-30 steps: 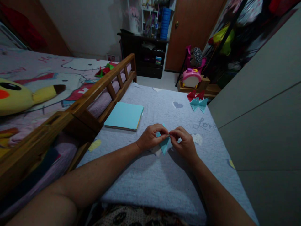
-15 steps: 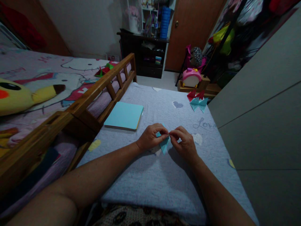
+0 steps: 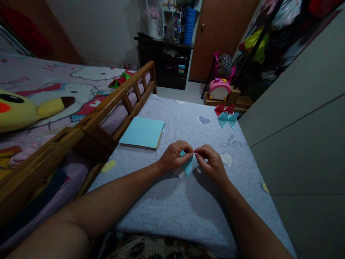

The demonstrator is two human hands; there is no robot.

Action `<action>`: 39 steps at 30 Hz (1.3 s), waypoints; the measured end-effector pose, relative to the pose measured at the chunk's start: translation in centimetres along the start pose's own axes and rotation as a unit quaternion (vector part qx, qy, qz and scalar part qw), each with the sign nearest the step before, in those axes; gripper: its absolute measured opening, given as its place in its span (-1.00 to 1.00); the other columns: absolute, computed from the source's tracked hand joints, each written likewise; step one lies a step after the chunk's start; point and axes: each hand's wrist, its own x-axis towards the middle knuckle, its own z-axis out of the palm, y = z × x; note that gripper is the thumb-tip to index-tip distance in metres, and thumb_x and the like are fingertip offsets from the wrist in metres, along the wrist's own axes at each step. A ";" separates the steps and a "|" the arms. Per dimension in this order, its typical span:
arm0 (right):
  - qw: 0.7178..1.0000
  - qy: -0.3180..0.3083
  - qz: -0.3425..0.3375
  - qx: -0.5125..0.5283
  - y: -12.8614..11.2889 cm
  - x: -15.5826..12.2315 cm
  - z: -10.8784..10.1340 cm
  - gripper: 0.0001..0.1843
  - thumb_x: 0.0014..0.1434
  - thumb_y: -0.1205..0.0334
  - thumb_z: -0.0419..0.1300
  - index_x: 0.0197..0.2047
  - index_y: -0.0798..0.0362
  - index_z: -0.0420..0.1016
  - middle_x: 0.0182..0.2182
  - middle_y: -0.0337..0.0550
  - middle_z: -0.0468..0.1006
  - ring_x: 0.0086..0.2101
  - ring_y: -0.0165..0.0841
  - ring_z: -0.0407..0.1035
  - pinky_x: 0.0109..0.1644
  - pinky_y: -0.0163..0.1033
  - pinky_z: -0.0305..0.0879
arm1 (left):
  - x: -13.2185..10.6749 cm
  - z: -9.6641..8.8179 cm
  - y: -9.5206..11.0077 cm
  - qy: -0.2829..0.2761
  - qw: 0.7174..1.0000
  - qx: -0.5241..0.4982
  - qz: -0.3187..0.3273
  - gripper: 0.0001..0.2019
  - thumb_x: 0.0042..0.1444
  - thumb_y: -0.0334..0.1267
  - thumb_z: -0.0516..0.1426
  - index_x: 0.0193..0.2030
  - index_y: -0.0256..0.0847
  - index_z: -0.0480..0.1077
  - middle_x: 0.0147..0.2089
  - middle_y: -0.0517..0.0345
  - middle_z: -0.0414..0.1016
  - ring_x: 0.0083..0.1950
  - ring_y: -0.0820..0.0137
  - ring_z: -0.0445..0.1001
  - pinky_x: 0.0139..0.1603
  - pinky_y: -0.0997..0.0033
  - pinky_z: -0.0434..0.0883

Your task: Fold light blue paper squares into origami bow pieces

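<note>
My left hand (image 3: 175,156) pinches a small folded piece of light blue paper (image 3: 187,167) between thumb and fingers. The paper's pointed lower end hangs below the fingertips, and its upper part is hidden behind them. Close on the right is my right hand (image 3: 211,162), its index fingertip at the tips of the left fingers. A slight gap shows between its thumb and index finger, with nothing visible in it. Both hands are above the pale blue bed cover (image 3: 172,208).
A stack of square blue paper (image 3: 142,132) lies at left by the wooden bed rail (image 3: 115,108). Folded blue paper shapes (image 3: 228,119) and red ones (image 3: 219,109) stand at the far right edge. A grey cabinet panel (image 3: 302,126) borders the bed's right side.
My right thumb and index finger have parted slightly from their pinch at the paper's edge. The paper has turned a little in my left hand, and less of it shows.
</note>
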 end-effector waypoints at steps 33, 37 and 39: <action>0.998 0.019 0.033 0.057 0.3 0.4 1.1 -0.95 0.14 0.27 0.26 -0.37 -0.01 0.53 -0.42 -0.21 0.46 -0.34 -0.32 0.34 -0.20 -0.20 0.25 | 0.1 0.6 -2.3 -0.082 0.991 0.100 -0.018 -0.92 0.15 -0.31 0.23 -0.36 -0.23 0.50 -0.32 0.13 0.46 -0.16 0.32 0.43 -0.08 0.33 0.35; 0.998 0.040 0.016 0.051 0.1 0.3 1.0 -0.89 0.16 0.29 0.24 -0.41 0.00 0.53 -0.43 -0.20 0.49 -0.32 -0.30 0.37 -0.17 -0.17 0.25 | 0.2 0.7 -2.3 -0.092 0.991 0.099 -0.013 -0.96 0.13 -0.34 0.23 -0.34 -0.22 0.51 -0.32 0.14 0.45 -0.15 0.31 0.43 -0.07 0.33 0.35; 0.997 0.054 0.006 0.050 0.1 0.2 0.9 -0.89 0.16 0.30 0.24 -0.41 0.00 0.54 -0.44 -0.20 0.49 -0.32 -0.29 0.37 -0.16 -0.16 0.25 | 0.1 0.7 -2.2 -0.098 0.990 0.097 -0.014 -0.96 0.13 -0.35 0.23 -0.35 -0.22 0.50 -0.32 0.15 0.45 -0.17 0.33 0.43 -0.08 0.34 0.34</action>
